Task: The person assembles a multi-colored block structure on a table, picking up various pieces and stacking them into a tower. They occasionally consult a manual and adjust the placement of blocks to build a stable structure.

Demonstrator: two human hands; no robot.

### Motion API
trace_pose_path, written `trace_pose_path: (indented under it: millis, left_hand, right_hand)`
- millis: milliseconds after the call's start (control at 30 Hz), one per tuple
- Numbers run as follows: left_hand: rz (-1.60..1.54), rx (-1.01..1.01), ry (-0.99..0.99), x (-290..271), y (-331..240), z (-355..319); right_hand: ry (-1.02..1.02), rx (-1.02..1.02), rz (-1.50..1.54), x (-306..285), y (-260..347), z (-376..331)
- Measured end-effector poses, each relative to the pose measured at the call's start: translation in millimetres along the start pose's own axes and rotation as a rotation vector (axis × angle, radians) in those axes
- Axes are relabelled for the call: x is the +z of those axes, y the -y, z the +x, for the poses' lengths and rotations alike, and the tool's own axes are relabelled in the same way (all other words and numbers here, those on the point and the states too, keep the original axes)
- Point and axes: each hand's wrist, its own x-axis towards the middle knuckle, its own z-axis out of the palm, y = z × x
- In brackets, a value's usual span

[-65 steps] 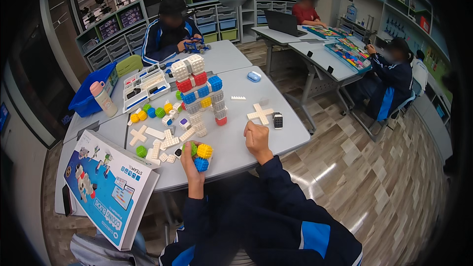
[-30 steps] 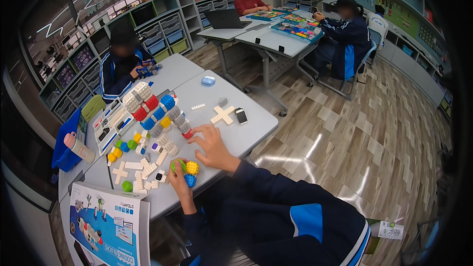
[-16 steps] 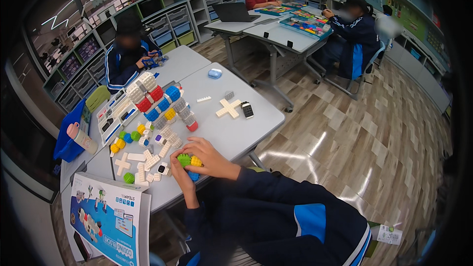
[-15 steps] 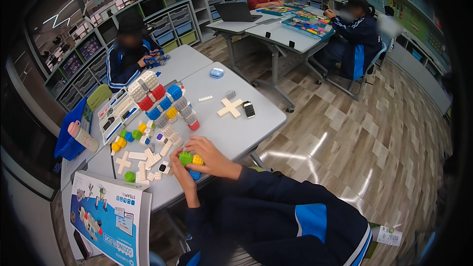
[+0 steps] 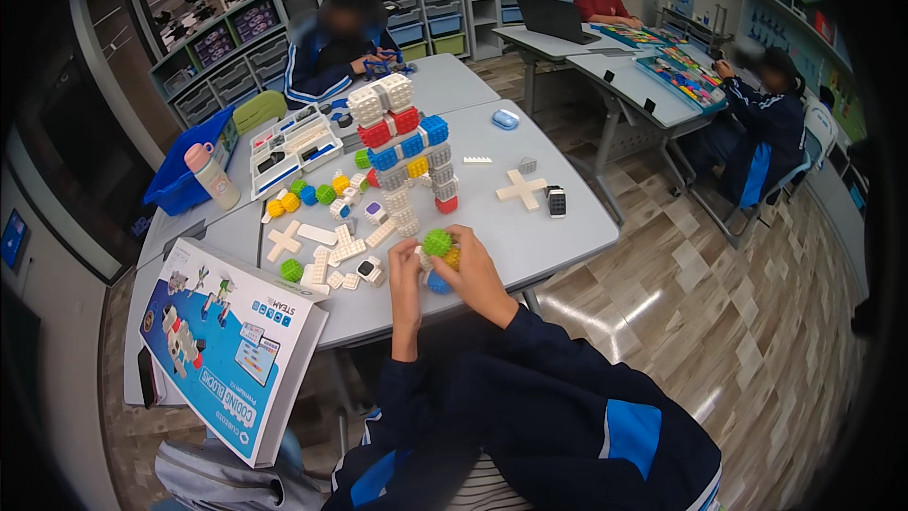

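Close to the table's near edge, my right hand curls around a small cluster of studded blocks. A green block tops it, with a yellow block and a blue block beside and below. My left hand closes in on the cluster's left side, its fingertips against a whitish part; its palm side is partly hidden. Just beyond my hands stands a tall figure of studded blocks in white, red, blue, grey and yellow. Loose white plates and a white block with a dark face lie left of my hands.
A white cross piece and a black-and-white module lie right. Left are a parts tray, a pink-capped bottle, a blue bin and a large box. A person sits across the table; others sit farther back.
The view has swung left, so the scene sits farther right. The cluster has turned in my hands, its green block now on top, and my left hand is more upright.
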Motion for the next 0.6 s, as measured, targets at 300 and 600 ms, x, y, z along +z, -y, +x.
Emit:
trace_pose_path:
  millis: [300, 600]
  left_hand:
    - [0.071, 0.019, 0.235, 1.2, -13.7, -6.0]
    - [0.06, 0.105, 0.312, 5.5, -21.2, -7.8]
  right_hand:
    - [-0.077, 0.25, 0.418, -4.8, -17.6, 5.4]
    - [-0.116, 0.287, 0.482, -11.8, -4.1, 5.3]
